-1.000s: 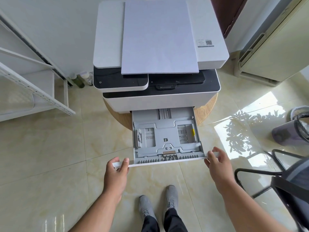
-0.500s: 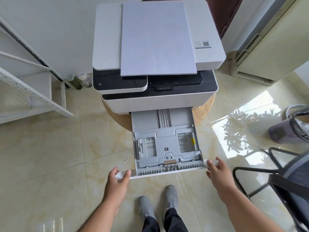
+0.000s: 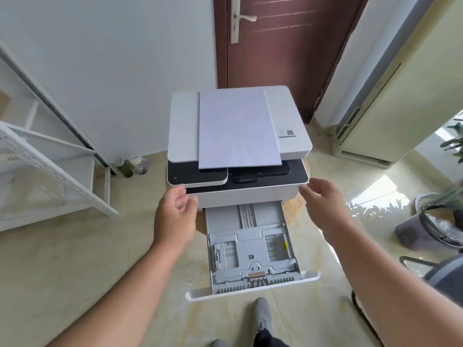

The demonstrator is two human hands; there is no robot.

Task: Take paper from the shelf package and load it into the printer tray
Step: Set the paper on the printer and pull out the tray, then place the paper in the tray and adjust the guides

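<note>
At the centre of the frame your printer point(image 3: 240, 191) sits on a round wooden surface point(image 3: 293, 209), with a stack of white paper point(image 3: 238, 128) lying flat on its lid, the stack's near edge overhanging the dark output slot. Below it the paper tray point(image 3: 250, 259) is pulled well out toward you, its grey bed bare of sheets and its white front panel low in the frame, just above your grey shoe point(image 3: 261, 311). Your left hand point(image 3: 175, 216) hovers at the printer's left front corner, fingers loosely curled and spread, the grip wide and holding nothing; its fingertips are near the edge of the control panel, but you cannot tell whether they touch it. Your right hand point(image 3: 325, 206) is raised at the printer's right front corner, palm turned inward, fingers extended, its grip also wide and empty, just beside the casing. Both hands are well apart from the tray's front panel. At the left of the frame stands a white metal shelf point(image 3: 57, 171); any package on it is out of view. A brown door point(image 3: 288, 46) fills the upper centre behind the printer.
</note>
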